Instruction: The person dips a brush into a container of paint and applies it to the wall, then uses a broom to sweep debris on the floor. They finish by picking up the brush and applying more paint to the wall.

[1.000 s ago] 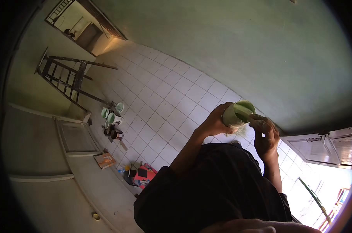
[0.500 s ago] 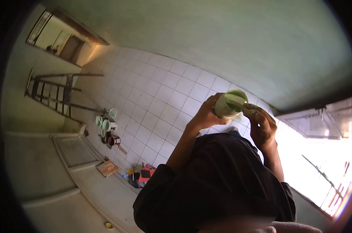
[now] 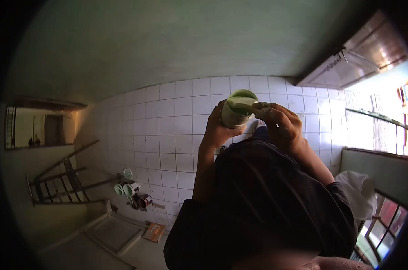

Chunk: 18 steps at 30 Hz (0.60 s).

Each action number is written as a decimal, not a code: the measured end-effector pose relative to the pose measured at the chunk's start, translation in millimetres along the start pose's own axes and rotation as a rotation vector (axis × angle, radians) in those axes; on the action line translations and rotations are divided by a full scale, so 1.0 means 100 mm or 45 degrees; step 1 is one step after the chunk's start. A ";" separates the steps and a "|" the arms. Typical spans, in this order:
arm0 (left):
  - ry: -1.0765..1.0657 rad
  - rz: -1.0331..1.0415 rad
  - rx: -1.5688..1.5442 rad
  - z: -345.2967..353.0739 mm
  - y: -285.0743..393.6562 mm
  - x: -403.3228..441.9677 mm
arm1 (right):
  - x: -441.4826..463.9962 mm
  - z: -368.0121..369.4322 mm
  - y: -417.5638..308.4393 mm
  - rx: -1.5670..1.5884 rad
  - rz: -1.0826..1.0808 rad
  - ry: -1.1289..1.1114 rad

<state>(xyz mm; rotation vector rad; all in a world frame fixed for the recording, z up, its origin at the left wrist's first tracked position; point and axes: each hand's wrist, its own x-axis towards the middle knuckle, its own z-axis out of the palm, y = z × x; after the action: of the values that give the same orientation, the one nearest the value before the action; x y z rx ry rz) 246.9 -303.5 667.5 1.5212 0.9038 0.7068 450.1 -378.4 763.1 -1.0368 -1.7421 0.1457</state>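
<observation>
Curling around a paint-smeared cup (image 3: 233, 120), the left hand (image 3: 217, 128) holds it beyond the dark shirt (image 3: 267, 193) and above the white tiled floor (image 3: 168, 126), while the right hand (image 3: 283, 124) pinches a pale flat tool (image 3: 246, 107) at the cup's green-coated mouth

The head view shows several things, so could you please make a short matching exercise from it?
1. container
2. ladder
3. flat tool
4. floor

A. laid in pale square tiles
B. in the grip of the right hand
C. at the picture's left
D. in the grip of the left hand

Pairs: 1-D; 2-C; 3-B; 4-A
</observation>
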 end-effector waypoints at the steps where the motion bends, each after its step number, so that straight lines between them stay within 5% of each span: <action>1: -0.019 -0.011 0.027 0.02 0.01 0.01 | -0.03 -0.04 -0.02 0.041 0.053 -0.043; 18: -0.472 0.115 0.150 0.38 -0.10 0.35 | -0.52 -0.27 -0.26 -0.230 0.395 0.219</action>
<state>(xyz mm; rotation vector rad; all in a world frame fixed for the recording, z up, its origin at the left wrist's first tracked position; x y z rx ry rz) 295.7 -293.4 649.9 1.7352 0.6076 0.4189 461.1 -441.2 752.0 -1.4084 -1.4511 0.0920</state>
